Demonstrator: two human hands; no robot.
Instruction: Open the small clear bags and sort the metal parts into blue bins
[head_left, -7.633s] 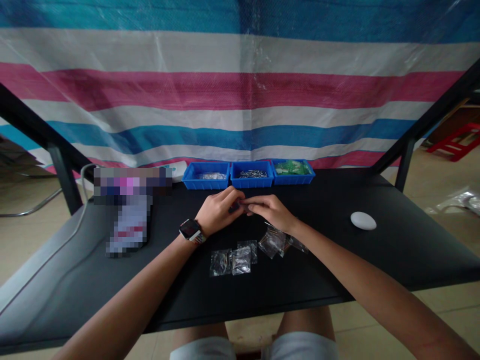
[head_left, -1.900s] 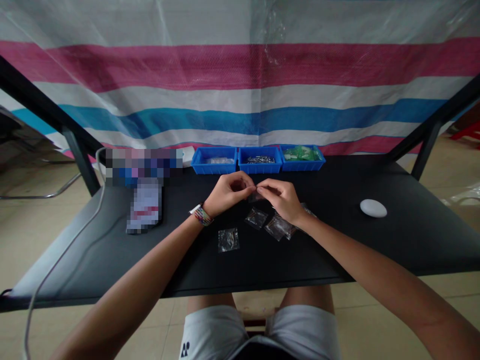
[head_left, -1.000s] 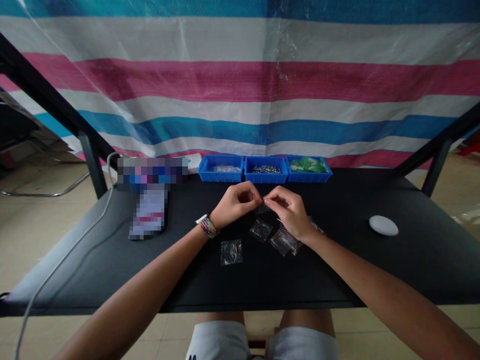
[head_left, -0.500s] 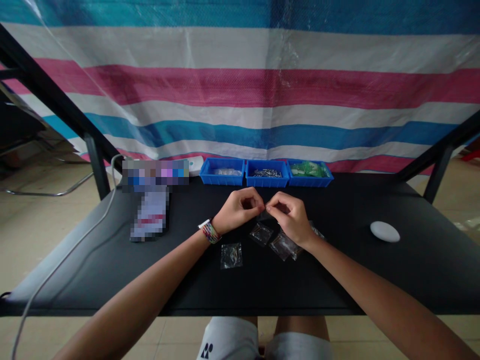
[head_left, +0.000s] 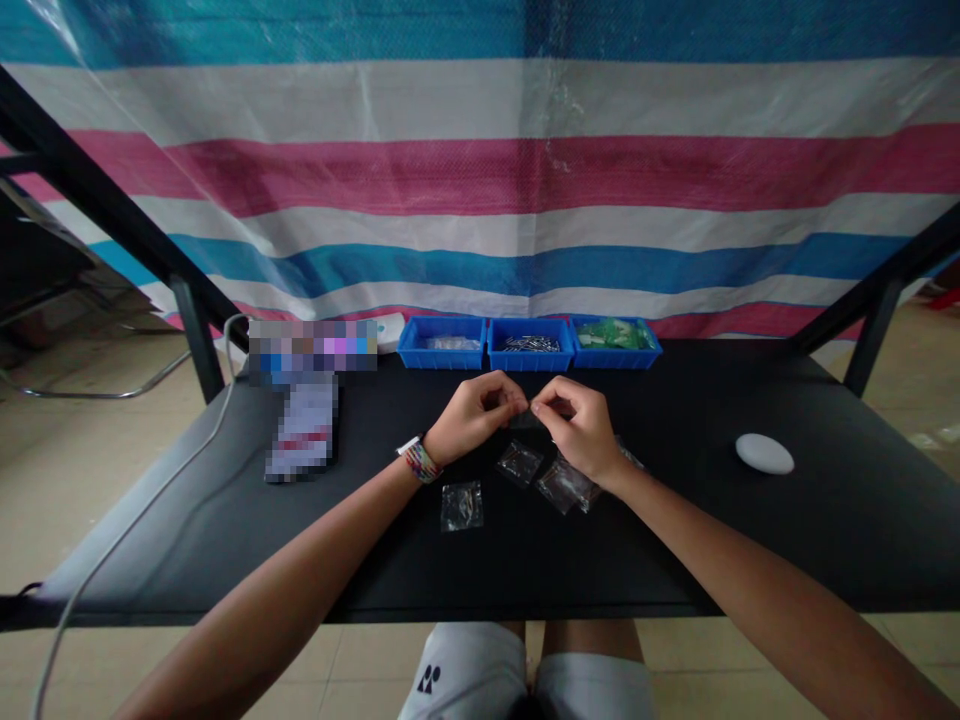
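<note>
My left hand (head_left: 472,415) and my right hand (head_left: 581,425) meet over the middle of the black table, thumbs and forefingers pinched nearly tip to tip. Between them hangs a small clear plastic bag (head_left: 523,421), its upper edge at the fingertips; what it holds is too dim to make out. Just below lies a filled clear bag (head_left: 519,463). Several more packed bags (head_left: 566,484) overlap under my right wrist, partly covered by it. Apart from these, a clear bag with small metal pieces (head_left: 462,506) lies nearer the front edge.
Along the back stand three blue bins: one with clear bags (head_left: 441,361), one with metal pins or screws (head_left: 531,361), one with green packets (head_left: 616,358). A white oval object (head_left: 764,453) sits at right. Blurred-out items and a pale cable (head_left: 142,495) occupy the left.
The view has shifted slightly. Both hands keep their pinch at the same place, with the fingertips barely moved and the bag between them a little more visible.
</note>
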